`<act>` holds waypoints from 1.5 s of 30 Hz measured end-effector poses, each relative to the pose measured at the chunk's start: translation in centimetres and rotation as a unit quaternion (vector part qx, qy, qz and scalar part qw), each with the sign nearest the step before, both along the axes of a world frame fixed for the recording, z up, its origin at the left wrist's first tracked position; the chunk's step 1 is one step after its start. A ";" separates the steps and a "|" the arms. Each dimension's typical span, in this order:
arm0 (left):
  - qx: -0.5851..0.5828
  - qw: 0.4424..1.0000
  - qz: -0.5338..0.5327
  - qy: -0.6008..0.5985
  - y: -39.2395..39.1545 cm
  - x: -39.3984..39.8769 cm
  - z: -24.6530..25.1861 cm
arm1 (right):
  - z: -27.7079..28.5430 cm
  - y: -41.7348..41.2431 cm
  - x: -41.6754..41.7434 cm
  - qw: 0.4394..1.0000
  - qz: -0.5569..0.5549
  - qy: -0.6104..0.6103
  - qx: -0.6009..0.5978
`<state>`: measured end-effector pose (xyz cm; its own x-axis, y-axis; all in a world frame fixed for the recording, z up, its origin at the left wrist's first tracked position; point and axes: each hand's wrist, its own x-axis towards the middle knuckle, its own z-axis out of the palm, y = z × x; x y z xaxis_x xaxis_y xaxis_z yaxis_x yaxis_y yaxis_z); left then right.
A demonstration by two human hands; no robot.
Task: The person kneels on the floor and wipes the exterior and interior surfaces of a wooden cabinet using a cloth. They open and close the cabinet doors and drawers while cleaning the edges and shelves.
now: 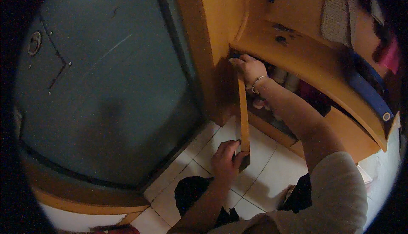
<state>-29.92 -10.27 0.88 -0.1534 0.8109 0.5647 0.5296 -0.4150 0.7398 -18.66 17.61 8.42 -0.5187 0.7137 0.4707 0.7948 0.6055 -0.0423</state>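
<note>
An orange-brown wooden cabinet door (244, 116) stands swung out, seen nearly edge-on from above. My left hand (225, 157) grips its outer end, thumb on one side and fingers on the other. At the door's inner end, just under the front edge of the cabinet top (306, 58), is my right hand (251, 69), its fingers bent around the upper corner. Something dark blue shows by those fingertips, too dim to name. Whether the right fingers hold a small item is hidden. Inside the shadowed cabinet (287, 79), partly behind my right forearm, are pale and dark red items.
A grey-green door (111, 74) with a round fitting fills the left, inside a wooden frame (191, 42). A blue strap (369, 90) lies over the cabinet top's right end. Woven fabric (334, 10) hangs above. Below are white floor tiles (261, 151) and a red object (118, 229).
</note>
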 end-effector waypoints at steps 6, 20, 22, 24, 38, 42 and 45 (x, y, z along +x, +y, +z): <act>-0.016 1.000 -0.009 -0.014 -1.4 0.2 0.2 | 0.8 3.3 -0.3 0.998 -0.037 -0.031 -0.044; 0.011 1.000 0.010 -0.011 -1.2 2.7 1.3 | 0.9 -10.0 4.0 0.996 0.027 0.043 -0.071; 0.031 0.999 0.023 0.011 -1.1 2.9 1.7 | 1.0 -13.3 4.9 0.996 0.062 0.048 -0.046; 0.055 0.997 0.040 0.027 -1.0 3.1 1.1 | 1.0 -16.5 5.9 0.993 0.090 0.058 -0.044; -0.004 0.999 0.038 0.001 -2.2 4.2 -0.7 | -2.0 -14.8 7.8 0.967 0.219 0.119 -0.051; 0.012 0.999 0.039 -0.004 -2.5 3.7 0.5 | -1.3 -7.9 5.6 0.978 0.173 0.118 -0.003; 0.016 0.999 0.027 -0.012 -2.4 3.7 1.2 | -1.5 -2.8 4.1 0.949 0.110 0.243 -0.169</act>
<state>-26.20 -12.66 2.05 -0.2095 0.7823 0.5866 0.5342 -0.4110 0.7388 -14.60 14.79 6.94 -0.4533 0.7660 0.4558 0.4868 0.6411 -0.5933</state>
